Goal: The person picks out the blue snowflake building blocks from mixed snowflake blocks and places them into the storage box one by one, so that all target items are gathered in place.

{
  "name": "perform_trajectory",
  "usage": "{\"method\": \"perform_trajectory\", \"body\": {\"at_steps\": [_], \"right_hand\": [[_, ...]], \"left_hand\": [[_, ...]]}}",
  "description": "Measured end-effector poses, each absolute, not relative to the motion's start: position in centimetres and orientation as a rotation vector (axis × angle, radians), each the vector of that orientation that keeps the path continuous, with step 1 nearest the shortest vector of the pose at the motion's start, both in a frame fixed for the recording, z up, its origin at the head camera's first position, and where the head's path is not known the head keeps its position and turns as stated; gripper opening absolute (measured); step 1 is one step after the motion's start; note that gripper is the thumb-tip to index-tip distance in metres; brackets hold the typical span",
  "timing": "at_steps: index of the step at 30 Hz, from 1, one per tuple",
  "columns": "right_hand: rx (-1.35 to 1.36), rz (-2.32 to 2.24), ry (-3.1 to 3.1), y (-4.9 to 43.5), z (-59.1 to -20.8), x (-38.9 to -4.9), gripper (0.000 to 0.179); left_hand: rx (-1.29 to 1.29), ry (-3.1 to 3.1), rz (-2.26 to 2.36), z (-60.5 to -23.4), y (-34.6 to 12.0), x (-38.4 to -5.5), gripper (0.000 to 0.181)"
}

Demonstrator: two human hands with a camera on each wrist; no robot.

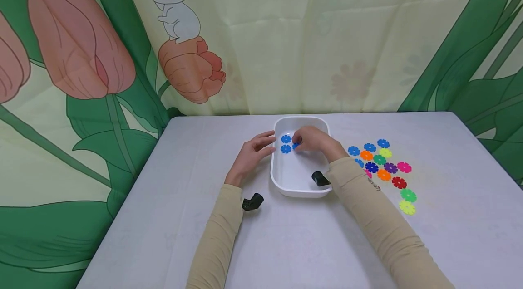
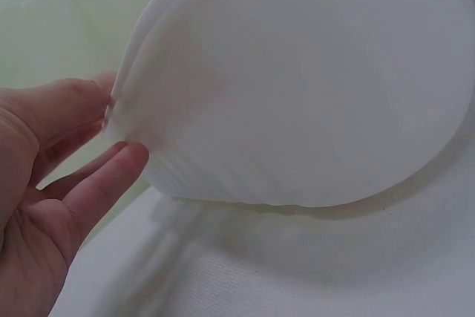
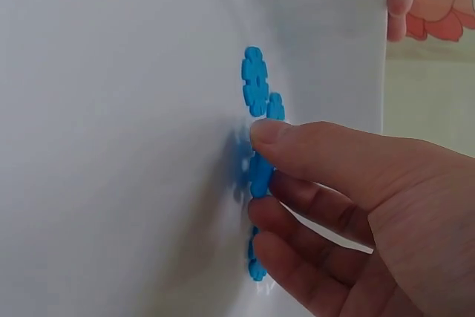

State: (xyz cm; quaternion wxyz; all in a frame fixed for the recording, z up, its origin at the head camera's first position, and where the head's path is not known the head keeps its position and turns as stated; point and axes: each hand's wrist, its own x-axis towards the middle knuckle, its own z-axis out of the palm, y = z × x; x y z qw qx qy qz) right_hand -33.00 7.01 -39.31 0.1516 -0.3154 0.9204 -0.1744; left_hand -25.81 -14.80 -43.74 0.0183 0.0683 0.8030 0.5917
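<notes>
A white plastic tray (image 1: pixel 300 180) stands on the table. Inside it, near the left wall, lie blue flower-shaped discs, among them a rear one (image 1: pixel 286 139) and a front one (image 1: pixel 285 149). My right hand (image 1: pixel 315 140) reaches into the tray and pinches another blue flower-shaped disc (image 3: pixel 260 177) between thumb and fingers, just over the tray floor. One more blue disc (image 3: pixel 256 269) shows partly behind its lower fingers. My left hand (image 1: pixel 252 153) is at the tray's left side, its extended fingers touching the rim and outer wall (image 2: pixel 171 120).
Right of the tray lie several loose flower-shaped discs, including an orange disc (image 1: pixel 384 175), a purple disc (image 1: pixel 390 168) and a red disc (image 1: pixel 399 183). The right sleeve (image 1: pixel 367 198) covers part of this group. A printed curtain (image 1: pixel 286 53) hangs behind the table (image 1: pixel 163 234).
</notes>
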Motion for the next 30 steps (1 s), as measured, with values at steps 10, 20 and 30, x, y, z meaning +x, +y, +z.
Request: {"method": "perform_trajectory", "body": {"at_steps": [10, 20, 30], "right_hand": [[-0.714, -0.521, 2.626, 6.77, -39.47, -32.67, 0.035], [-0.657, -0.507, 2.63, 6.81, -39.26, -32.37, 0.03], [-0.807, -0.474, 2.65, 6.43, -39.14, -32.31, 0.025]], "left_hand": [[0.186, 2.489, 1.848, -43.68, -14.78, -25.63, 0.034], [0.193, 2.488, 1.839, -43.45, -14.72, -25.66, 0.035], [0.191, 2.493, 1.841, -43.61, -14.75, -25.56, 0.039]]}}
